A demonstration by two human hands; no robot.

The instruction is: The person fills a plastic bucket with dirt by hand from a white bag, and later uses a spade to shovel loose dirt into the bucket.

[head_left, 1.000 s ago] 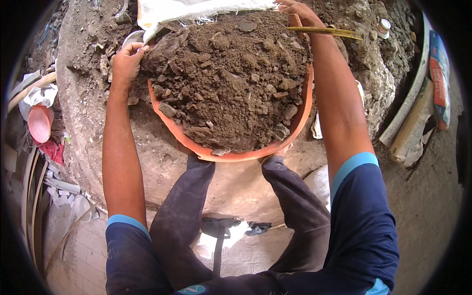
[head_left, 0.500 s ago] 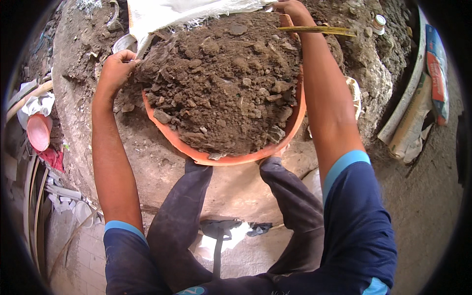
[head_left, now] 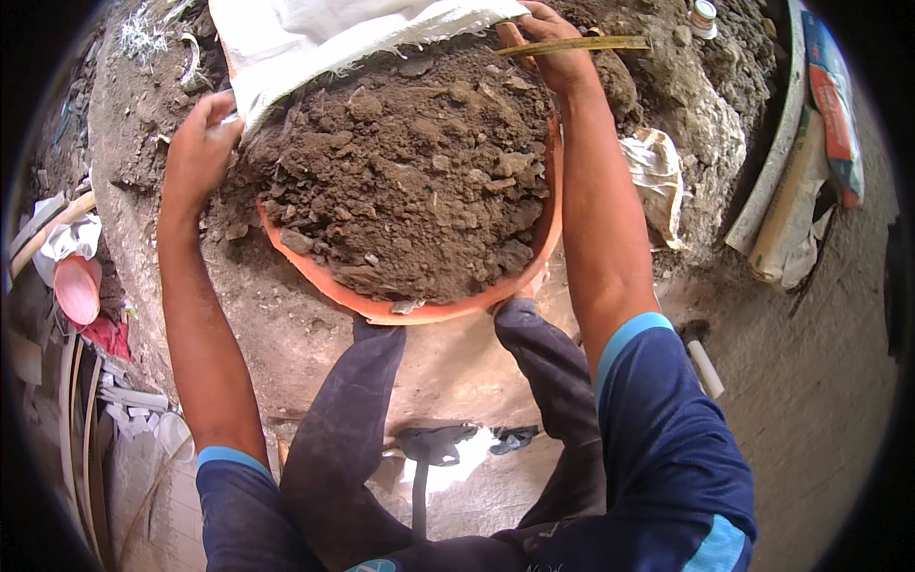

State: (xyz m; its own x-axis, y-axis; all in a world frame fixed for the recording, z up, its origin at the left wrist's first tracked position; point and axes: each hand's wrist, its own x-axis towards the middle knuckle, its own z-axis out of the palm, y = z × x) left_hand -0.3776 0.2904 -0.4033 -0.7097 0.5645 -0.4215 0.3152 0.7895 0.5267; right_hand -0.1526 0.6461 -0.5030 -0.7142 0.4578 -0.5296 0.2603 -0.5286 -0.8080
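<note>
A wide orange basin (head_left: 329, 282) stands in front of my legs, heaped with brown soil (head_left: 410, 181) full of clods and small stones. Over the far side of the heap lies the frayed mouth of a white woven sack (head_left: 334, 33). My left hand (head_left: 203, 138) pinches the sack's left edge, beside the basin. At the far right, my right hand (head_left: 556, 50) is closed on the sack's other corner. A thin yellowish strip (head_left: 600, 44) crosses over my right hand; whether it rests there or is held, I cannot tell.
At right lie a crumpled pale sack (head_left: 658, 176), a small white-capped container (head_left: 703, 19), a curved grey strip and a blue-and-red bag (head_left: 834, 114). Leftward are a pink bowl (head_left: 77, 289), red cloth and long strips. A white cylinder (head_left: 705, 369) is near my right sleeve.
The sack's mouth shows more broadly and reaches slightly nearer across the far soil. Both hands, the basin and the surroundings have shifted left in the view.
</note>
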